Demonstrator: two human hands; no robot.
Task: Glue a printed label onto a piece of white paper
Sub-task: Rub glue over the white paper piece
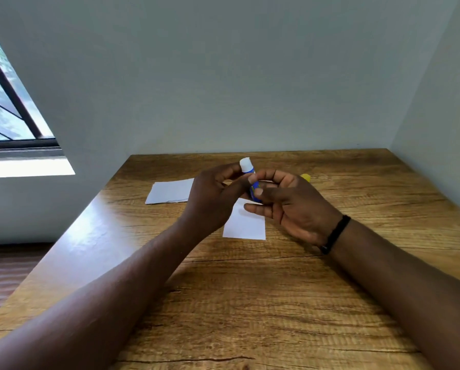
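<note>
1. Both forearms reach over the wooden table (277, 303).
2. Left hand (212, 198) and right hand (290, 206) both close their fingers round the uncapped glue stick (250, 180), white glue showing at its top.
3. Under the hands lies a small white paper (246, 225); a paper stack (170, 192) lies beyond it to the left, a yellow cap (305, 177) behind the right hand.

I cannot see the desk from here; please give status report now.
Both hands, left and right, hold glue stick, white glue exposed. White paper flat on table beneath. Yellow cap behind. Nothing blocking.
</note>
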